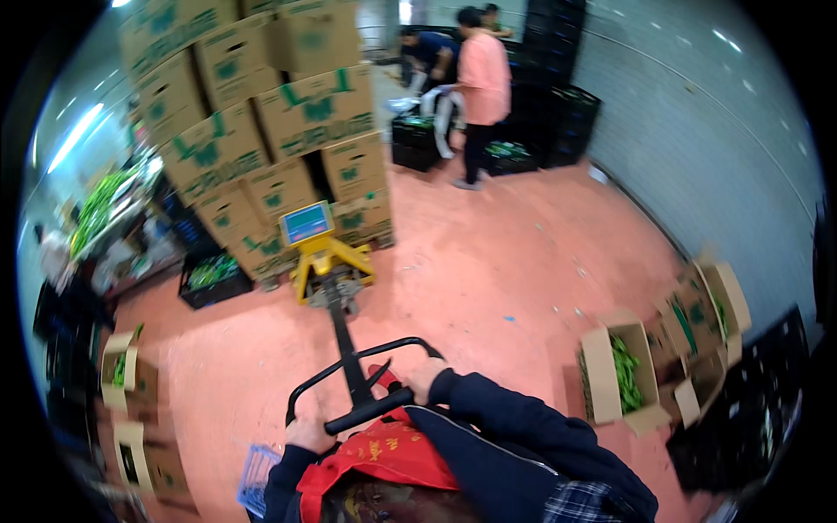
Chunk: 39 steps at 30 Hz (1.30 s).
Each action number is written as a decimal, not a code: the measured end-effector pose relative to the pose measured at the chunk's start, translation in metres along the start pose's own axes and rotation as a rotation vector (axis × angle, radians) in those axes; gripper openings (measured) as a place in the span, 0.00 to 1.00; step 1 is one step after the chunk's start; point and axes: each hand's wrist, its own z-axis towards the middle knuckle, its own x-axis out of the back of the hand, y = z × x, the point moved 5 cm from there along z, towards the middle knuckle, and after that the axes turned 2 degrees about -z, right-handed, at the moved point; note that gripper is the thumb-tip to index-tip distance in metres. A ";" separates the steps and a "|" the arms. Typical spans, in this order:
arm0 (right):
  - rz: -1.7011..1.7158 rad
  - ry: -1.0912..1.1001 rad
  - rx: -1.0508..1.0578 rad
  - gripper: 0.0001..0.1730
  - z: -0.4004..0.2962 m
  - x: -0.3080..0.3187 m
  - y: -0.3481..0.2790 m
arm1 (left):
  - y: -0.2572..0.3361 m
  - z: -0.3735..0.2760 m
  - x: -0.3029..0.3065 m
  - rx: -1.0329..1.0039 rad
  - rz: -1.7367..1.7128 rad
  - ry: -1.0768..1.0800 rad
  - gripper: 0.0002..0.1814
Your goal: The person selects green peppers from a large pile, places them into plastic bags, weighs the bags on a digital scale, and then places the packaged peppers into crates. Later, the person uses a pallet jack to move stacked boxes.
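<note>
Both my hands grip the black loop handle (pixel 369 413) of a yellow pallet jack with a weighing display (pixel 307 223). My left hand (pixel 312 433) is closed around the left end of the handle, and my right hand (pixel 426 378) around the right end. From the handle a dark shaft (pixel 337 314) runs forward to the yellow frame (pixel 322 260). Beyond the frame rises a tall stack of printed cardboard boxes (pixel 314 111); the forks are hidden beneath it.
Open cartons of green vegetables (pixel 626 372) and black crates (pixel 739 405) stand on the right. Left are more cartons (pixel 140 457), a blue basket (pixel 254 480), a black crate of greens (pixel 212 278) and a person (pixel 65 281). People (pixel 484 85) work among crates at the back.
</note>
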 end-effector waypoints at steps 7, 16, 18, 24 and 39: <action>0.030 0.069 0.000 0.09 -0.031 0.046 0.010 | 0.018 0.000 0.028 0.028 0.035 -0.112 0.23; -0.020 0.035 0.068 0.11 -0.043 0.098 0.099 | 0.081 0.027 0.022 0.205 0.084 -0.076 0.23; -0.025 -0.013 0.098 0.10 -0.040 0.106 0.120 | 0.106 0.033 0.031 0.217 0.060 -0.063 0.22; 0.037 0.004 0.151 0.07 -0.044 0.149 0.152 | 0.178 0.031 0.103 0.168 -0.055 0.016 0.19; 0.091 -0.256 0.196 0.08 -0.068 0.432 0.132 | 0.246 0.002 0.408 0.119 -0.069 -0.142 0.14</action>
